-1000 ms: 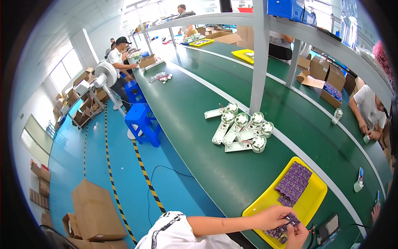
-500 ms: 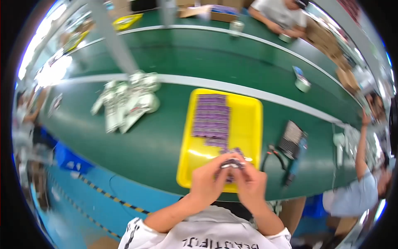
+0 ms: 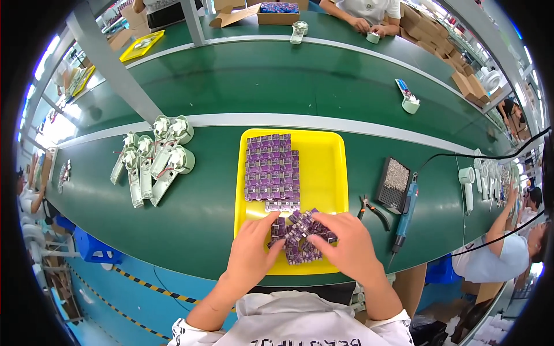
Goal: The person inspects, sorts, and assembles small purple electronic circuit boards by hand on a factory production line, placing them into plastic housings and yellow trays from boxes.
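The green bench point(image 3: 208, 236) bears a yellow tray point(image 3: 323, 173) with a neat block of purple boards point(image 3: 268, 167). The left hand point(image 3: 251, 248) and right hand point(image 3: 351, 245), close together half a second ago, now stand apart, thumbs and fingers spread, visibly clasping nothing. Loose boards point(image 3: 297, 229) lie jumbled in the tray between them.

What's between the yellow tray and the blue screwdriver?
Head view: pliers, nearer the yellow tray, and a black box of small pieces, nearer the blue screwdriver.
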`<state>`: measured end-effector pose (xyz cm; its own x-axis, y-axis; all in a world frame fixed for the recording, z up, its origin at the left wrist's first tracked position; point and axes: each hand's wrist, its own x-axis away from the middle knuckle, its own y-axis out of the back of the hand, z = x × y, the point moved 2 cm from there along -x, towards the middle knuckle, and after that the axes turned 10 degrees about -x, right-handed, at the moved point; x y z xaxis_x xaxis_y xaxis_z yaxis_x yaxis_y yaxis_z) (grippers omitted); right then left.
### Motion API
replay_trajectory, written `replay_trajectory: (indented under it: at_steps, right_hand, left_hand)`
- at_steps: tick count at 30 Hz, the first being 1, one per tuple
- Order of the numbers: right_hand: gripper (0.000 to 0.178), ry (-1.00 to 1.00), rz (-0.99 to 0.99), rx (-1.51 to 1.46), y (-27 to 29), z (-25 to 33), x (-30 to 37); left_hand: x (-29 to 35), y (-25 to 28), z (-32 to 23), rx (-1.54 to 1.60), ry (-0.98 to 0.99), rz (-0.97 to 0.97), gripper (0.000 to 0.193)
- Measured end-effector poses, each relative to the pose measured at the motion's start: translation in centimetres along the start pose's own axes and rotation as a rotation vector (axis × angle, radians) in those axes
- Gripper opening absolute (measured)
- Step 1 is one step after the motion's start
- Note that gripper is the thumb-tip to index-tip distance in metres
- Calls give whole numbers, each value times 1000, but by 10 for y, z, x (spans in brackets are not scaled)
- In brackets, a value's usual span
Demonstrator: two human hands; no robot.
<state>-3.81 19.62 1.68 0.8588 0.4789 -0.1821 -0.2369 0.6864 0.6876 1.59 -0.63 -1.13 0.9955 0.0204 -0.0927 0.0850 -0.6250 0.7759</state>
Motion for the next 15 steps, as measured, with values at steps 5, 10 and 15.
replay_trajectory:
  at_steps: [5, 10, 15]
  right_hand:
    - [33, -181, 1, -364, -18, -17, -60]
    - [36, 6, -257, -206, -43, -39, -135]
    - [39, -41, 147, 269, -64, -42, -210]
  left_hand:
    - [-12, 12, 11, -73, 5, 88, 63]
    - [-46, 21, 18, -265, -63, -208, 69]
    - [-42, -8, 32, -340, -60, -165, 64]
